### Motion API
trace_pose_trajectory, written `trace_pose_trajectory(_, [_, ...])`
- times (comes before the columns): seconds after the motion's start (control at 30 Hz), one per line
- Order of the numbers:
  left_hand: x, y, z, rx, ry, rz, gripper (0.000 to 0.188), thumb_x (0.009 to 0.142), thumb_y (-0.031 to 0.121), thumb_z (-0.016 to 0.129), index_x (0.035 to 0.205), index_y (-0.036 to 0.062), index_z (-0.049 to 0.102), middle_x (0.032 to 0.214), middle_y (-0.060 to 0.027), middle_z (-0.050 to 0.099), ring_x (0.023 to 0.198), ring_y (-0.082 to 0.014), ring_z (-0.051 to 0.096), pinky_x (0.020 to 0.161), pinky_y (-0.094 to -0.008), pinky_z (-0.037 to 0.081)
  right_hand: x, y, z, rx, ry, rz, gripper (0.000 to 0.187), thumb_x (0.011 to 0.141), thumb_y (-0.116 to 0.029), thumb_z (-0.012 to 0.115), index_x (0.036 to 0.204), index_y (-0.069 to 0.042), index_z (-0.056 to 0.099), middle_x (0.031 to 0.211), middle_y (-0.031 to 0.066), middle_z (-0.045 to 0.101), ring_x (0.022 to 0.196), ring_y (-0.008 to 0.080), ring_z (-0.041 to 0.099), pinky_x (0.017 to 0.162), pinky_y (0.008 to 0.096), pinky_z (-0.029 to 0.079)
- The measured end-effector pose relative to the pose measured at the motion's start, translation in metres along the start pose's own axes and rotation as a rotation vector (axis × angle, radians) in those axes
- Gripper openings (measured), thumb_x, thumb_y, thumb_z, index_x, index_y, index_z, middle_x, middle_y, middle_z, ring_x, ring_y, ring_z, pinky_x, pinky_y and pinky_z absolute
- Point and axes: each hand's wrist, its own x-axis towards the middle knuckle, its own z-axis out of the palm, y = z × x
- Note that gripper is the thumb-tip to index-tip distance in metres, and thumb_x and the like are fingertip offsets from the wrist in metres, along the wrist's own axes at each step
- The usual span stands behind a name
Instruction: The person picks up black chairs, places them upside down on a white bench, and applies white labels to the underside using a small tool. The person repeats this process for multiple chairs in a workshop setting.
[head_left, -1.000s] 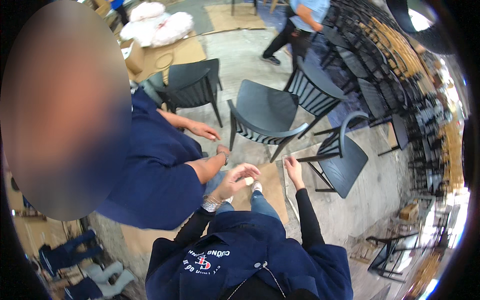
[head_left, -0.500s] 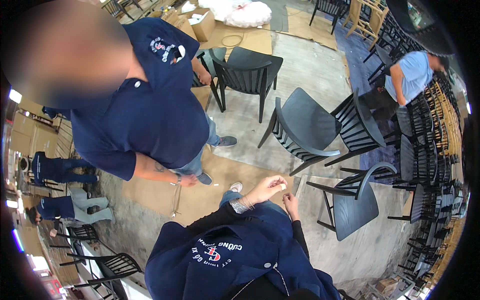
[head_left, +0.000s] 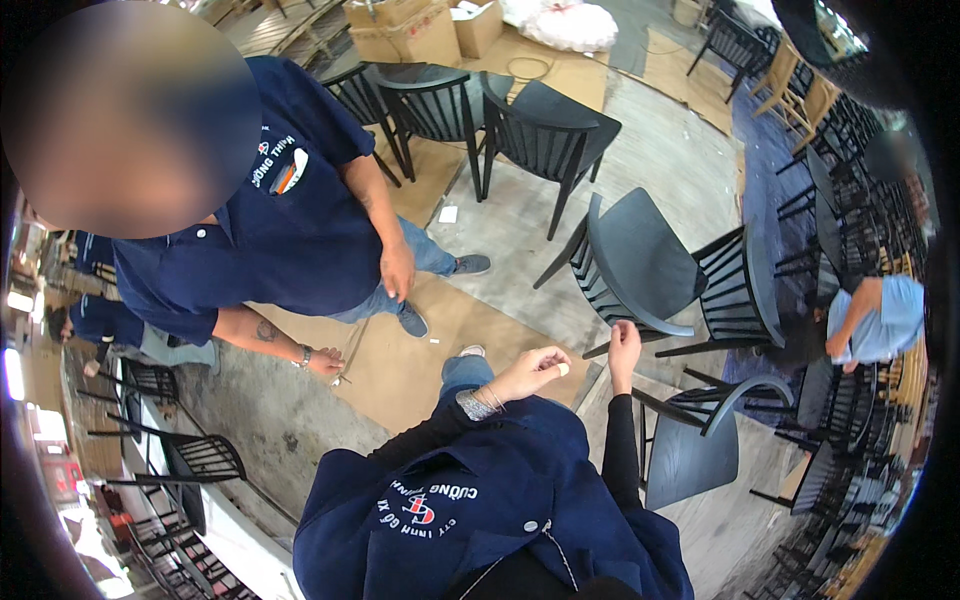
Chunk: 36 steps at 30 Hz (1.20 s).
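Concrete floor is stretching from the far edge of the cardboard sheet toward a black chair, standing near the sheet's right edge. Right hand is hovering by its backrest, fingers bunched; can't tell if holding anything. Left hand, nearer the sheet, is pinching a small pale piece at its fingertips.

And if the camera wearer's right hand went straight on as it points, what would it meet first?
Probably the curved, slatted backrest of the black wooden chair beyond that right hand, though depth is unclear.
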Motion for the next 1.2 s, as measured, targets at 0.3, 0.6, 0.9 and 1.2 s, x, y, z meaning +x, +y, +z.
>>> trace_pose_trajectory(0.3, [-0.005,-0.014,-0.021,0.078,0.211,0.025,0.02,0.088,0.021,0.054,0.099,0.0039,0.055,0.076,-0.002,0.059,0.071,-0.0101,0.055,0.064,-0.0272,0.045,0.052,-0.012,0.009,-0.255,0.083,-0.132,0.023,0.077,-0.013,0.06,0.097,-0.001,0.058,0.1,0.0191,0.056,0.099,0.0349,0.049,0.085,0.0432,0.038])
trace_pose_trajectory(0.6, [0.046,-0.022,-0.061,0.217,0.297,-0.019,0.029,0.083,0.033,0.057,0.093,0.0053,0.06,0.079,-0.0064,0.064,0.074,-0.0187,0.06,0.066,-0.0333,0.046,0.114,0.026,0.057,-0.178,-0.107,-0.006,0.028,0.084,-0.024,0.053,0.097,0.001,0.056,0.094,0.0198,0.058,0.089,0.037,0.053,0.078,0.0452,0.04])
trace_pose_trajectory(0.9, [0.165,0.021,-0.153,0.464,0.163,0.081,0.026,0.081,0.03,0.058,0.089,0.0055,0.057,0.078,-0.0083,0.063,0.073,-0.0211,0.06,0.065,-0.0354,0.046,0.145,0.015,0.12,-0.405,-0.177,0.206,0.041,0.083,-0.032,0.054,0.106,0.002,0.054,0.107,0.0218,0.058,0.095,0.0374,0.055,0.08,0.045,0.043])
trace_pose_trajectory(1.2, [0.259,0.07,-0.28,0.227,0.183,-0.008,0.024,0.086,0.023,0.058,0.101,0.0044,0.056,0.082,-0.0069,0.063,0.075,-0.0147,0.06,0.068,-0.0286,0.048,0.245,-0.126,0.156,-0.194,-0.022,-0.036,0.025,0.081,-0.019,0.06,0.098,-0.001,0.058,0.097,0.0177,0.059,0.094,0.0343,0.053,0.082,0.0411,0.041])
